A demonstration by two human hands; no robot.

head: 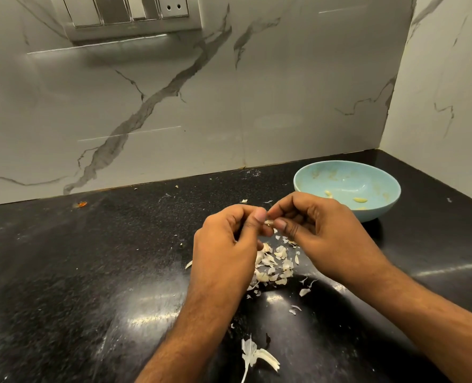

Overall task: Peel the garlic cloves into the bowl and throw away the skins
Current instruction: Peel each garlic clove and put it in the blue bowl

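Observation:
Both hands meet above the black counter and pinch one small garlic clove (269,222) between their fingertips. My left hand (228,244) holds it from the left with thumb and curled fingers. My right hand (316,230) pinches it from the right. Most of the clove is hidden by the fingers. Below the hands lies a pile of pale garlic skins and cloves (275,268). A light blue bowl (378,172) stands to the right behind my right hand, with a few peeled yellowish cloves (359,200) inside.
A larger piece of white garlic skin (253,353) lies on the counter near the front between my forearms. Small skin flakes are scattered around. The marble wall runs along the back and right, forming a corner behind the bowl. A switch panel (129,12) sits high on the wall.

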